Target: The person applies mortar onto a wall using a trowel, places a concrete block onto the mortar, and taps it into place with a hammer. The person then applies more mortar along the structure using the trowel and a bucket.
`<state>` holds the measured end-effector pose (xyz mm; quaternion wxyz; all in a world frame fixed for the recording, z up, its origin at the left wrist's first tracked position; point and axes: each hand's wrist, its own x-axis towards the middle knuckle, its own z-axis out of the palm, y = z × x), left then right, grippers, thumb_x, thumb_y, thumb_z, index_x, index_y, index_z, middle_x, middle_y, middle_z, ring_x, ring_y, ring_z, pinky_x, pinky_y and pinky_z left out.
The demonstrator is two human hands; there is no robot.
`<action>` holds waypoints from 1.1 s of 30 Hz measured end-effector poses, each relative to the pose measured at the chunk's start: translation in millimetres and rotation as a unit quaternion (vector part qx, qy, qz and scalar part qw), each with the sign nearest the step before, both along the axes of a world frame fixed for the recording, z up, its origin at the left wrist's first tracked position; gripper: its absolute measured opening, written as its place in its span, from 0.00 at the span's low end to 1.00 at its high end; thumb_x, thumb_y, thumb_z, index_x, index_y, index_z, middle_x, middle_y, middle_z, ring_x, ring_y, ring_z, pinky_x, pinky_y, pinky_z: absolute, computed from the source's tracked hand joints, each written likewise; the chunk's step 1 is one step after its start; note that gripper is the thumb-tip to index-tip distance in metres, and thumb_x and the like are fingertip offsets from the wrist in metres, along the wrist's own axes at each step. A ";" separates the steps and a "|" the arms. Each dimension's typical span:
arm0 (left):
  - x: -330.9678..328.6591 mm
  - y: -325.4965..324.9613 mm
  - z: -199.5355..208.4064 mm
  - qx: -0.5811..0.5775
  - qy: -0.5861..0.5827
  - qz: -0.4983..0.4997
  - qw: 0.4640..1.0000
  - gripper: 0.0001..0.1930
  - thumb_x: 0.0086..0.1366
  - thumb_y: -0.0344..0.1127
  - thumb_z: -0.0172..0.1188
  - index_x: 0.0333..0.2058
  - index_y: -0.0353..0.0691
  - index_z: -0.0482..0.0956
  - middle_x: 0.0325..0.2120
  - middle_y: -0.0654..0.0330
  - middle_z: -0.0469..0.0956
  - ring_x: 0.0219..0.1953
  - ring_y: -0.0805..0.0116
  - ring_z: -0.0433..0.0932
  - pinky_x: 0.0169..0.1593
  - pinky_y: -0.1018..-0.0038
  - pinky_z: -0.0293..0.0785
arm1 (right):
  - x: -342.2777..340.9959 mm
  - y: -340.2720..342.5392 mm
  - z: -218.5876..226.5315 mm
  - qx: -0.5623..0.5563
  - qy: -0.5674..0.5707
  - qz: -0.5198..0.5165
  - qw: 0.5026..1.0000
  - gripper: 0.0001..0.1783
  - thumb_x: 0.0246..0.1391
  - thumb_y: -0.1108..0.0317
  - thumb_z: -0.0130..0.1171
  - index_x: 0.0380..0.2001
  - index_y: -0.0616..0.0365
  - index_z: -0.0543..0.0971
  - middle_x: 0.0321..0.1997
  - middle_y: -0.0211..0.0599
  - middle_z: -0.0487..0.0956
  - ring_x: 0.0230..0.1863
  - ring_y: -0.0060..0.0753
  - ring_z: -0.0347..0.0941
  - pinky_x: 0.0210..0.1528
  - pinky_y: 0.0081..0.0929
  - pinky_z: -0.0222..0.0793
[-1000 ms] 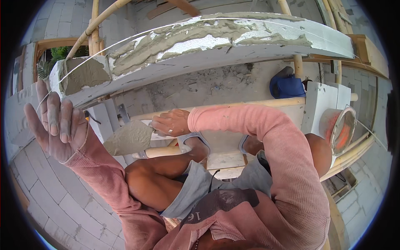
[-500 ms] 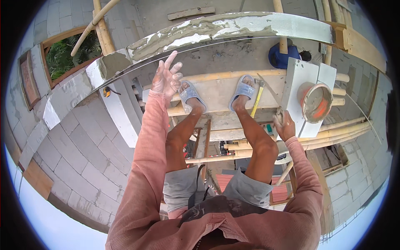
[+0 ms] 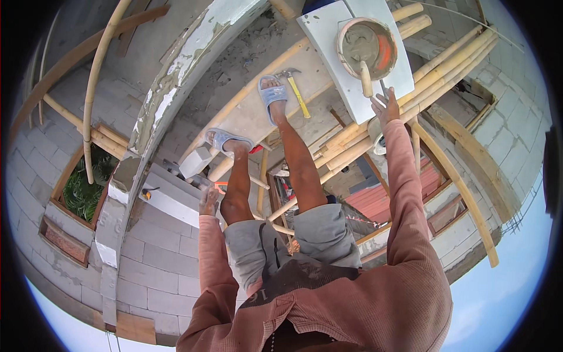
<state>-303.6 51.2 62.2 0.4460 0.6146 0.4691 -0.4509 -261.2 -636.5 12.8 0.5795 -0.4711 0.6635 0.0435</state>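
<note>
My right hand (image 3: 386, 107), fingers spread and holding nothing I can see, reaches beside a round bucket (image 3: 345, 51) of wet grey mortar. A wooden tool handle (image 3: 366, 80) slants out of the bucket toward that hand; whatever it is fixed to is sunk in the mortar. The bucket stands on pale, smooth-faced blocks (image 3: 321, 36). My left hand (image 3: 209, 200) hangs low by my left knee with its fingers loosely extended. Close to it are an orange handle-like piece (image 3: 220, 187) and a long white block (image 3: 173, 196).
A hammer (image 3: 298, 94) with a yellow handle lies on the plank by my sandalled foot. Bamboo poles (image 3: 451, 61) run along the scaffold, with gaps dropping below. A mortar-smeared beam (image 3: 170, 88) curves past on the left; a tape measure (image 3: 150, 192) rests near it.
My view has turned right. My left hand has dropped from beside the beam to near my knee. My right hand, closed before, is now open at the bucket, where a wooden handle sticks out.
</note>
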 end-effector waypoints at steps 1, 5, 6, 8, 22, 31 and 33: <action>-6.1 4.2 17.9 0.028 0.003 0.036 0.999 0.36 0.65 0.60 0.59 0.64 0.46 0.66 0.57 0.59 0.74 0.57 0.69 0.73 0.52 0.69 0.66 | -33.0 14.9 -14.0 -0.008 0.043 0.002 0.999 0.44 0.61 0.37 0.51 0.68 0.58 0.58 0.61 0.50 0.71 0.57 0.41 0.74 0.58 0.34 0.69; -30.6 -46.4 23.1 0.018 0.022 0.117 0.993 0.36 0.65 0.59 0.59 0.65 0.46 0.65 0.57 0.58 0.74 0.57 0.68 0.73 0.53 0.69 0.66 | -203.6 12.0 -36.3 0.052 0.154 0.137 0.977 0.39 0.58 0.33 0.50 0.62 0.51 0.69 0.51 0.39 0.78 0.44 0.37 0.76 0.39 0.30 0.67; -30.9 -47.6 33.8 0.029 0.024 0.121 0.992 0.36 0.65 0.59 0.59 0.65 0.45 0.65 0.57 0.57 0.74 0.58 0.67 0.73 0.54 0.69 0.66 | -213.7 49.5 -33.2 0.116 0.190 0.074 0.972 0.41 0.57 0.31 0.50 0.61 0.52 0.71 0.47 0.37 0.80 0.40 0.37 0.76 0.40 0.30 0.66; -37.2 -49.2 55.7 0.053 0.030 0.142 0.988 0.36 0.65 0.59 0.59 0.65 0.45 0.64 0.57 0.57 0.74 0.58 0.66 0.73 0.54 0.68 0.66 | -207.4 114.6 -9.0 0.136 0.182 0.303 0.926 0.40 0.62 0.34 0.44 0.58 0.61 0.72 0.49 0.43 0.81 0.42 0.45 0.77 0.44 0.40 0.69; -164.9 -68.5 70.7 0.057 0.014 0.480 0.875 0.37 0.66 0.57 0.59 0.66 0.42 0.62 0.57 0.53 0.74 0.59 0.61 0.72 0.57 0.66 0.67 | 12.5 153.8 40.5 -0.121 0.121 0.797 0.579 0.25 0.62 0.66 0.52 0.61 0.59 0.68 0.57 0.52 0.75 0.60 0.53 0.69 0.61 0.44 0.66; -242.6 -114.5 41.3 0.006 0.009 0.705 0.709 0.37 0.66 0.56 0.59 0.66 0.40 0.61 0.56 0.50 0.74 0.60 0.58 0.72 0.59 0.65 0.68 | 68.2 538.3 -9.3 -0.146 -0.286 0.931 0.175 0.15 0.58 0.63 0.59 0.45 0.59 0.79 0.48 0.47 0.76 0.49 0.53 0.70 0.53 0.42 0.68; -260.8 -130.5 36.0 0.002 0.015 0.744 0.668 0.37 0.66 0.55 0.59 0.66 0.40 0.61 0.56 0.49 0.74 0.60 0.57 0.72 0.60 0.65 0.68 | 49.9 658.8 -42.0 -0.112 -0.344 0.921 0.145 0.17 0.56 0.62 0.61 0.47 0.56 0.78 0.50 0.46 0.73 0.50 0.52 0.69 0.54 0.42 0.69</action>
